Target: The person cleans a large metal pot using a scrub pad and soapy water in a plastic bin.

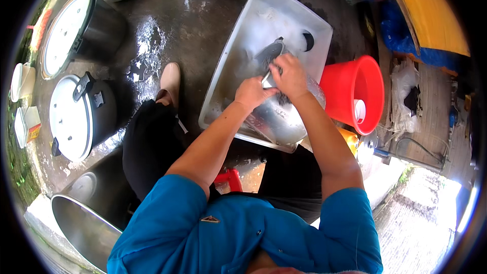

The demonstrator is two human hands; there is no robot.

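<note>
Both my hands work over a white plastic tub point(230, 51) of cloudy, sudsy water. A shiny metal pot point(291, 121) lies tilted in its near end. My left hand point(252, 92) grips a small shiny metal piece point(269, 80), thumb pointing right. My right hand point(291, 75) curls over the same piece from the right, slightly blurred; whether a scrubber is in its fingers cannot be told. Just beyond the hands, a grey metal part point(271, 51) with a dark tip rises from the suds. A round dark opening point(307, 40) shows in the tub's far right area.
A red bucket point(338, 87) with a white cup-like item inside stands against the tub's right side. Lidded pressure cookers point(72, 118) line the left on wet concrete point(148, 45). A large open metal pot point(87, 228) lies lower left. Part of a red stool point(230, 179) shows beneath me.
</note>
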